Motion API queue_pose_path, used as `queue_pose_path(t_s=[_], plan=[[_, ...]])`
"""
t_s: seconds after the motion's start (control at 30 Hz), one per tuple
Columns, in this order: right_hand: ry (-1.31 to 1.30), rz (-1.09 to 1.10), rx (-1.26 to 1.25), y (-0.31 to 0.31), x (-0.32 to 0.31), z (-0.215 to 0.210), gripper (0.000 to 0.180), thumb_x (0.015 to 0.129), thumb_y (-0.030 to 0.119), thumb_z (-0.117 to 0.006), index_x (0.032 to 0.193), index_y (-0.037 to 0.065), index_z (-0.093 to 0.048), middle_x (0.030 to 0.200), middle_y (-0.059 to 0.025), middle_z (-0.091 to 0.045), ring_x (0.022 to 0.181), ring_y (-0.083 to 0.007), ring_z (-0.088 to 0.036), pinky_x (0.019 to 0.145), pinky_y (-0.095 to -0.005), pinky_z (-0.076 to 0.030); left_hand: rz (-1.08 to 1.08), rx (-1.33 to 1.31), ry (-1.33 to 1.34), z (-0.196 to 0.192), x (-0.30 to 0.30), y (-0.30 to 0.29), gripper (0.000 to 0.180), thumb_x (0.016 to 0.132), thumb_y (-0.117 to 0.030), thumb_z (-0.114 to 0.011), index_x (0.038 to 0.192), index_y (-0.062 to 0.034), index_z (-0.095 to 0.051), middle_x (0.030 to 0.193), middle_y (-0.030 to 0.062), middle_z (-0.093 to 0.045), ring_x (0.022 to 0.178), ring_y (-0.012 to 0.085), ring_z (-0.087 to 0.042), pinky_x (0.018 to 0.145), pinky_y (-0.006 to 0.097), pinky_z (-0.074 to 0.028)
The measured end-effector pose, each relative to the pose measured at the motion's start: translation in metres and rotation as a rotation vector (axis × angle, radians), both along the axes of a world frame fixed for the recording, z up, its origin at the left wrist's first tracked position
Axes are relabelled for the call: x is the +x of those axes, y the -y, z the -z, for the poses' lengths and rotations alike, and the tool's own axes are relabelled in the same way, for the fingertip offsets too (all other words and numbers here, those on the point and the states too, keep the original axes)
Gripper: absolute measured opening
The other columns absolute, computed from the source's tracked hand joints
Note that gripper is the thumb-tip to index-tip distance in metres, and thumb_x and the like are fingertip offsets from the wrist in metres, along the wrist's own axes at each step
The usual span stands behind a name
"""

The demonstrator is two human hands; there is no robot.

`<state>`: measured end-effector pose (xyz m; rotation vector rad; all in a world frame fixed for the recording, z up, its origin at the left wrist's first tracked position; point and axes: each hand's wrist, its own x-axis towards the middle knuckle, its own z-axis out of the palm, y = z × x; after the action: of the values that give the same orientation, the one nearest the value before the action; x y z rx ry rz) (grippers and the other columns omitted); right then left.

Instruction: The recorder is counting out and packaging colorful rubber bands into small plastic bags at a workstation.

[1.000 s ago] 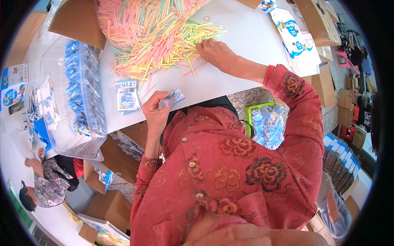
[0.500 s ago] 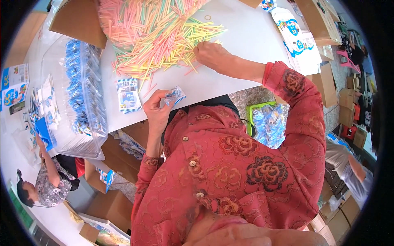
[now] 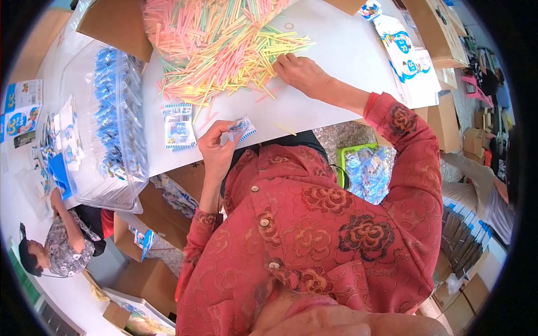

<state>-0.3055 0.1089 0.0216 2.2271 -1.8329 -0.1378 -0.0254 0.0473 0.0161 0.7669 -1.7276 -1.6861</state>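
A large heap of thin pink, yellow and green sticks (image 3: 224, 61) spreads over the white table (image 3: 330, 42). At the heap's right edge is my right hand (image 3: 302, 75), its fingers curled together; whatever they may hold is hidden. Near the table's front edge my left hand (image 3: 217, 147) pinches a small blue-and-white packet (image 3: 242, 129) between thumb and fingers. To its left lie a few flat packets (image 3: 179, 127) of the same colours, stacked together. One yellow stick (image 3: 284, 129) lies alone by the front edge, right of the held packet.
A clear plastic tub (image 3: 131, 190) with rows of blue packets stands at left. White pouches (image 3: 406, 56) lie at the right, beside a cardboard box (image 3: 437, 33). Below the table sits a green basket (image 3: 343, 162) of packets. Another person (image 3: 61, 246) works at far left.
A single yellow stick now lies near the front edge, where none showed before. The view has shifted slightly. My left hand keeps its packet; my right hand stays at the heap's edge.
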Motion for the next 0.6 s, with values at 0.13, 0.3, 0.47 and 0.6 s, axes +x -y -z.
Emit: queue_pose_path(t_s=[0.13,0.3,0.47,0.6], plan=[[0.097,0.012,-0.028,0.002,-0.008,-0.001,0.028,0.068,0.003,-0.064,0.094,0.001,-0.053,0.089,-0.0086,-0.052,0.086,-0.0223,-0.06,0.062,-0.0276,-0.054,-0.01,0.008,0.009,0.0,0.0,0.0,0.018,0.077,0.008,-0.068,0.095,0.0058,-0.064,0.088,0.0013,-0.058,0.083,0.0079,-0.053,0.075,0.022,-0.044],[0.46,0.106,-0.213,0.007,-0.021,-0.001,0.021,0.073,-0.001,-0.06,0.093,0.001,-0.054,0.09,-0.0112,-0.058,0.079,-0.0253,-0.063,0.061,-0.0294,-0.054,-0.037,0.024,-0.007,-0.001,0.0,0.003,0.017,0.077,0.007,-0.068,0.093,0.0043,-0.065,0.089,0.0028,-0.061,0.084,0.0088,-0.056,0.078,0.023,-0.045],[1.0,0.237,-0.198,0.011,-0.013,-0.025,0.012,0.08,0.001,-0.06,0.091,0.002,-0.056,0.078,-0.0102,-0.057,0.061,-0.0201,-0.057,0.056,-0.0281,-0.049,-0.063,0.045,0.015,0.001,-0.006,0.005,0.015,0.077,0.006,-0.068,0.091,0.0023,-0.066,0.09,0.0043,-0.065,0.084,0.0099,-0.059,0.081,0.024,-0.045],[1.177,0.223,-0.227,0.012,-0.008,-0.008,0.009,0.084,0.002,-0.061,0.092,0.002,-0.057,0.076,-0.0092,-0.054,0.057,-0.0137,-0.051,0.052,-0.0283,-0.045,-0.036,0.041,0.003,0.003,-0.015,0.005,0.016,0.076,0.006,-0.068,0.091,0.0029,-0.065,0.089,0.0051,-0.065,0.084,0.0104,-0.059,0.08,0.024,-0.045]])
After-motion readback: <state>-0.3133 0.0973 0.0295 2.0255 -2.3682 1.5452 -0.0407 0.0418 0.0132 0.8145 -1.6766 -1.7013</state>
